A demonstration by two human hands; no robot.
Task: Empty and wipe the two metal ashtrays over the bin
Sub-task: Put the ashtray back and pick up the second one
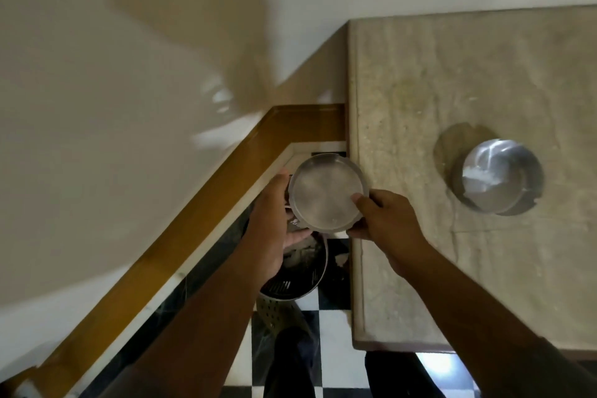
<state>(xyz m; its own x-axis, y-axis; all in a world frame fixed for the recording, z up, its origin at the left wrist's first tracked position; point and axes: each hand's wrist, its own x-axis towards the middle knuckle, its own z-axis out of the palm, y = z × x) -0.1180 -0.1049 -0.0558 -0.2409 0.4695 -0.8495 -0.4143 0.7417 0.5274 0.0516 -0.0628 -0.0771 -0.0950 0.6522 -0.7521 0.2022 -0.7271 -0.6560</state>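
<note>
Holding the first ashtray (327,193) over the bin (300,271), the left hand (274,223) cups its far edge while the right hand (384,220) pinches its near rim. It seems tipped, flat face toward the camera; round, it has no long axis. Next comes wiping. The second ashtray (499,176) sits on the stone counter (420,74).

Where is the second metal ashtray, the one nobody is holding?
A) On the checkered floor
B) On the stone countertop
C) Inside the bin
B: the second ashtray sits on the stone countertop, right of the ashtray both hands hold above the bin.
</note>
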